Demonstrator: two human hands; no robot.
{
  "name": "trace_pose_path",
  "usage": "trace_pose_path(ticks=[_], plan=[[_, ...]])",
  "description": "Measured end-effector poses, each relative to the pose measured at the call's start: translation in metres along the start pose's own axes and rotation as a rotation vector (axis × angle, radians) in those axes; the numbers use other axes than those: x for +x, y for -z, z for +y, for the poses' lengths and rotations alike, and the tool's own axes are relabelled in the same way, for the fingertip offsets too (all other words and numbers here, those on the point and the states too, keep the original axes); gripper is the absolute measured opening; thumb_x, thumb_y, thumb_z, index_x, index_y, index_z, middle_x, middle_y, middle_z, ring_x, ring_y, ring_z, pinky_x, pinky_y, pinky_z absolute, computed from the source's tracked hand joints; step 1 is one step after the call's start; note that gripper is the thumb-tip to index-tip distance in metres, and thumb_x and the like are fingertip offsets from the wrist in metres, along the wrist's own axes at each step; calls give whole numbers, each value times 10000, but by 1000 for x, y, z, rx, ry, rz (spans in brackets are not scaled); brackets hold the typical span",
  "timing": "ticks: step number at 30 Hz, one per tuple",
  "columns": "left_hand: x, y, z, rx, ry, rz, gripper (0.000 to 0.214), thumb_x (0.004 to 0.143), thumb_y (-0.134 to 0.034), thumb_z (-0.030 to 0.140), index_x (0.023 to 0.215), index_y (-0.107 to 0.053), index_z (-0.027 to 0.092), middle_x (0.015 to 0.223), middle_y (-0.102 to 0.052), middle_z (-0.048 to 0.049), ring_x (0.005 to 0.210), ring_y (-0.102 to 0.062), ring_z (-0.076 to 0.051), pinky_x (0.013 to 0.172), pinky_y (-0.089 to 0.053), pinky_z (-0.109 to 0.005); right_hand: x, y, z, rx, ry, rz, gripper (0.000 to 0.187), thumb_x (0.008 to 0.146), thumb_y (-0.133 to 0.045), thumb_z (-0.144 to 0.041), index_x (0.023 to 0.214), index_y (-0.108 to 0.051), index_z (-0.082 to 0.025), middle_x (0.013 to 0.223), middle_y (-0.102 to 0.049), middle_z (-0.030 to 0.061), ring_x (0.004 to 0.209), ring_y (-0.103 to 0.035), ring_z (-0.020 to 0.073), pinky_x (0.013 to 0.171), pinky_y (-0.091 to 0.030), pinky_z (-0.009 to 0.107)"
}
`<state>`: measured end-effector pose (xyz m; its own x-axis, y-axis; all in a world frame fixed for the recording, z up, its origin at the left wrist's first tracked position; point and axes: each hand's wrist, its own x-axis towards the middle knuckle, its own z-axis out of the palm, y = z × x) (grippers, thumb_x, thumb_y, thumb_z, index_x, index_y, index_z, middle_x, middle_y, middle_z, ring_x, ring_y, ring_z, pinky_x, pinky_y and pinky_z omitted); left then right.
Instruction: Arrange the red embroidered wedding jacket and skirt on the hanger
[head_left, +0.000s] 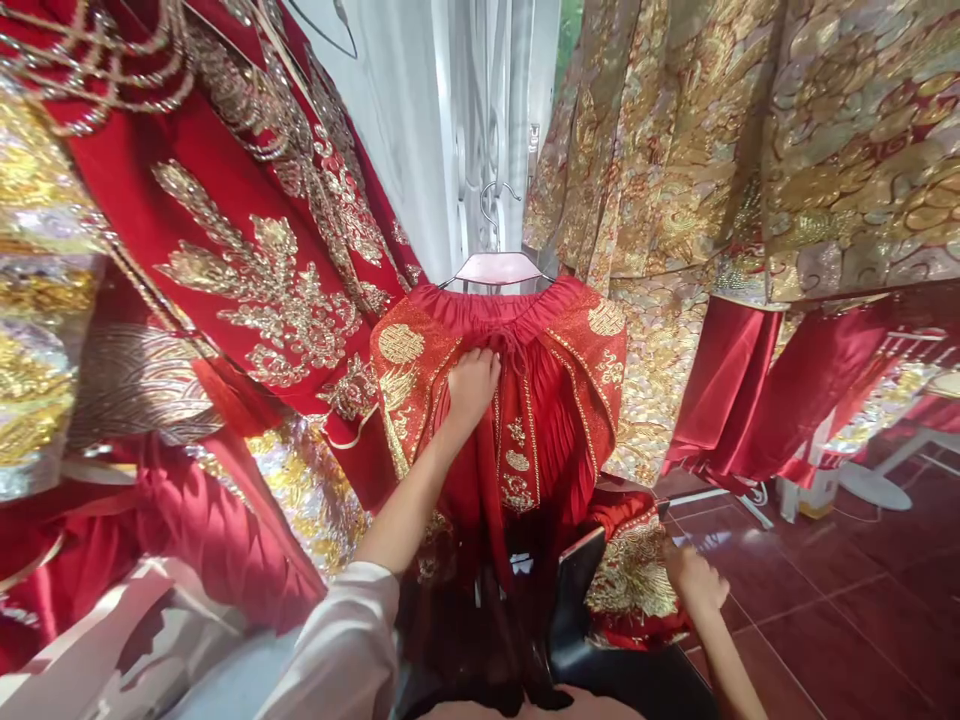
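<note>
A red pleated skirt (559, 430) with gold-embroidered orange-red panels hangs upright in front of me. Its gathered waistband is on a hanger (501, 267) with a pale pink bar. My left hand (472, 385) is closed on the skirt's front, just below the waistband and beside a red drawstring bow (511, 343). Lower right, my right hand (696, 578) is beside a folded red garment (634, 575) with heavy gold embroidery, which lies on a black chair (574, 590). The right fingers are curled; whatever they hold, if anything, is hidden.
Red garments (277, 270) with gold beading hang close on the left. Gold brocade cloth (675, 150) hangs on the right, above red satin cloth (750, 400). A white curtain (405, 110) is behind the hanger. Dark red floor tiles (832, 610) show at lower right.
</note>
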<state>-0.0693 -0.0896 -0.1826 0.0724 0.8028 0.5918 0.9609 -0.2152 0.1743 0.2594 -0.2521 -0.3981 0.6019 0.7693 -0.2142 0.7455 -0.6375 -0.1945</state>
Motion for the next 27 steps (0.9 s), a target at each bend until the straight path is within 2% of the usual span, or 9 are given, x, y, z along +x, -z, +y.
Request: trace_pose_path(ticks=[5, 9, 12, 14, 16, 18, 20, 23, 27], plan=[[-69, -19, -15, -19, -132, -192, 301, 953, -354, 191, 842, -633, 165, 923, -658, -129, 883, -619, -244, 702, -465, -339, -28, 65, -78, 111, 294, 153, 487, 944, -277, -362, 1283, -536, -127, 1134, -659, 198, 1044, -645, 325, 884, -486, 431], [-147, -53, -34, 6, -172, -371, 237, 834, -497, 59, 662, -621, 165, 725, -654, -104, 670, -659, -231, 525, -437, -304, -45, 113, -151, 489, 868, 495, 409, 929, -369, -347, 1190, -606, -139, 1161, -661, 136, 1023, -645, 273, 908, -494, 414], [-169, -57, -44, 17, -179, -405, 226, 813, -532, 55, 644, -624, 173, 663, -638, -80, 613, -666, -230, 485, -420, -298, -49, 149, -202, 583, 1210, 677, 359, 931, -387, -281, 1127, -640, -120, 1167, -658, 118, 1082, -601, 231, 981, -452, 398], [-155, -42, -42, -1, -212, -389, 257, 877, -488, 123, 677, -639, 181, 683, -647, -75, 630, -664, -221, 508, -439, -306, -44, 172, -234, 524, 1361, 743, 352, 929, -396, -250, 1153, -633, -117, 1220, -634, 110, 1143, -546, 228, 1016, -412, 406], [-120, -16, -33, -35, -266, -339, 286, 939, -422, 224, 801, -667, 175, 822, -676, -91, 760, -663, -222, 612, -487, -324, -36, 190, -262, 434, 1456, 759, 354, 919, -415, -226, 1193, -613, -120, 1276, -602, 101, 1210, -479, 240, 1039, -360, 435], [-73, 11, -21, -55, -320, -243, 330, 967, -365, 305, 1093, -630, 155, 1121, -633, -127, 1057, -578, -271, 860, -469, -404, -28, 200, -284, 338, 1489, 723, 351, 903, -445, -209, 1204, -602, -122, 1276, -599, 102, 1228, -444, 258, 1042, -306, 467], [-28, 32, -10, -68, -351, -124, 397, 964, -360, 295, 1306, -489, 141, 1323, -509, -141, 1232, -438, -284, 1046, -332, -462, -23, 203, -297, 262, 1483, 685, 319, 894, -463, -207, 1157, -621, -118, 1184, -638, 109, 1166, -461, 263, 1028, -265, 475], [15, 44, -7, -39, -393, 4, 359, 897, -465, 210, 1227, -542, 93, 1215, -578, -148, 1177, -467, -281, 1097, -249, -482, -18, 201, -297, 208, 1451, 678, 256, 902, -455, -219, 1016, -664, -126, 995, -664, 99, 1025, -481, 243, 994, -238, 448], [16, 45, -25, -98, -476, -72, 159, 839, -495, 160, 892, -644, 180, 909, -651, -42, 978, -542, -220, 1064, -285, -434, -11, 200, -281, 187, 1457, 654, 257, 891, -430, -176, 904, -687, -170, 892, -644, 66, 920, -461, 214, 941, -236, 419]])
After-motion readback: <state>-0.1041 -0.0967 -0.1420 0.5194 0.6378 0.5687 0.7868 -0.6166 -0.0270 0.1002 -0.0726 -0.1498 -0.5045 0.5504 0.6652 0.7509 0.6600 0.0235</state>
